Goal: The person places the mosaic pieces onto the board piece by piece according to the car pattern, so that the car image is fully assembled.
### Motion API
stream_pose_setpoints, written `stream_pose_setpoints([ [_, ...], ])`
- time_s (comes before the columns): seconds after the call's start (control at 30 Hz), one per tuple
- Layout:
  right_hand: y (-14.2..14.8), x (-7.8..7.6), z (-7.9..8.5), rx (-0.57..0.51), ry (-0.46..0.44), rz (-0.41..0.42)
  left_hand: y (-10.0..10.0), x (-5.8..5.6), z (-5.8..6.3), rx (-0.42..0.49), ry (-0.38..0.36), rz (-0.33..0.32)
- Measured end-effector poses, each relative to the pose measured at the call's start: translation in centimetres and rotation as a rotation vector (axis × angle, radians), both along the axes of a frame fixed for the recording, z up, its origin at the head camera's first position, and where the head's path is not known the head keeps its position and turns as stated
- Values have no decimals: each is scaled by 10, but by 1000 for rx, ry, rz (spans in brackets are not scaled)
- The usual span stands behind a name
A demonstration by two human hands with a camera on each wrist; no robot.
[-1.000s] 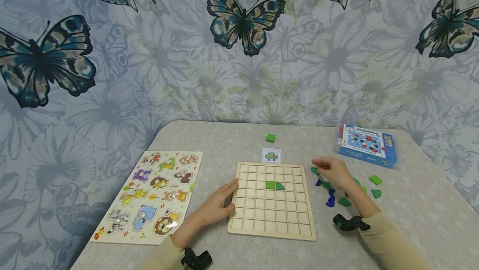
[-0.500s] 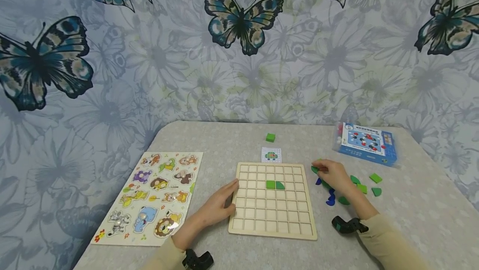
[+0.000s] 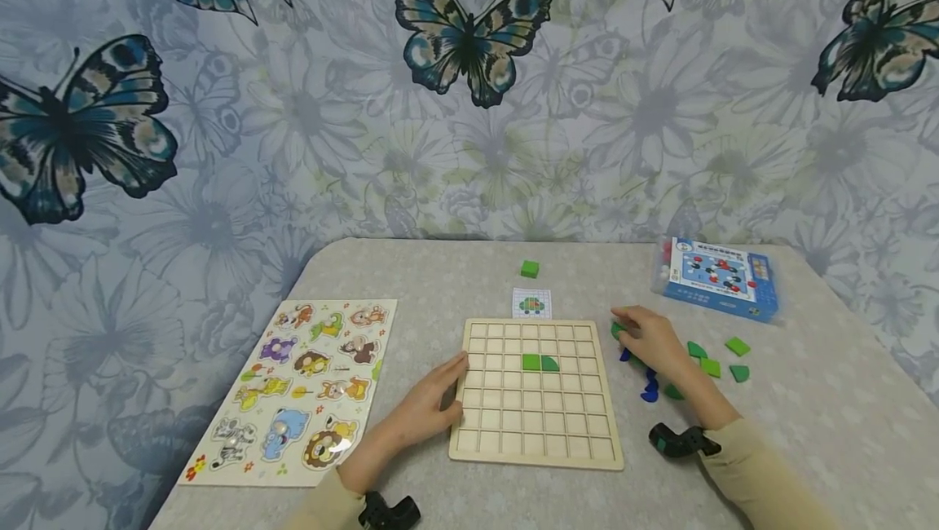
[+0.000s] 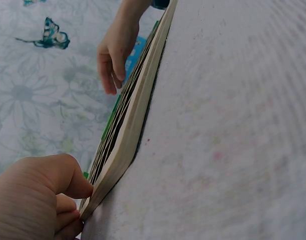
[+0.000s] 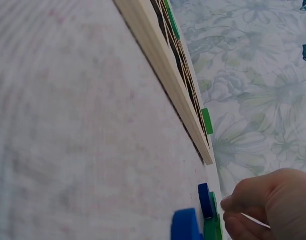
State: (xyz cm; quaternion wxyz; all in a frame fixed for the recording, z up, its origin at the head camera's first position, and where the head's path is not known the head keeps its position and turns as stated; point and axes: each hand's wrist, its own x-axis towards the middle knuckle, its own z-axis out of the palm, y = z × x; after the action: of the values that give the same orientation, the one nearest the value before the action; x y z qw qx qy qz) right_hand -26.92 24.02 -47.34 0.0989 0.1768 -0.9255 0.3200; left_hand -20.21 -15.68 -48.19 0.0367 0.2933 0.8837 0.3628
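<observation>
A square wooden grid board [image 3: 535, 416] lies in the middle of the table. A green square tile [image 3: 531, 362] and a green quarter-round tile [image 3: 549, 363] sit side by side in its upper cells. My left hand [image 3: 424, 399] touches the board's left edge with fingers and thumb. My right hand [image 3: 651, 339] hovers low over loose pieces right of the board, fingertips by a green rounded piece [image 3: 616, 331]. Blue pieces [image 3: 650, 386] lie partly under that hand. In the right wrist view, no piece shows between the right thumb and fingers [image 5: 248, 192].
A small pattern card [image 3: 531, 304] and a green block [image 3: 530, 269] lie beyond the board. An animal picture board [image 3: 293, 391] is at left, a blue boxed set [image 3: 722, 279] at back right. Several green tiles [image 3: 710, 367] are scattered right of the right hand.
My right hand has shifted slightly over the loose pieces, its fingertips lifting a little off the green rounded piece. The left hand stays at the board's edge. The head view has tilted slightly.
</observation>
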Motion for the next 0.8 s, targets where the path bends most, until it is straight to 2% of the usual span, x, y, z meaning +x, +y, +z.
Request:
stream_pose_setpoints([
  [0.17, 1, -2, -2, 12, -15, 35, 0, -1, -1, 7, 10, 2],
  [0.33, 1, -2, -6, -5, 0, 0, 0, -1, -1, 5, 13, -3],
  [0.63, 7, 2, -2, -19, -3, -12, 3, -7, -1, 2, 46, -4],
  [0.8, 3, 4, -8, -29, 43, -3, -1, -2, -4, 10, 41, -8],
])
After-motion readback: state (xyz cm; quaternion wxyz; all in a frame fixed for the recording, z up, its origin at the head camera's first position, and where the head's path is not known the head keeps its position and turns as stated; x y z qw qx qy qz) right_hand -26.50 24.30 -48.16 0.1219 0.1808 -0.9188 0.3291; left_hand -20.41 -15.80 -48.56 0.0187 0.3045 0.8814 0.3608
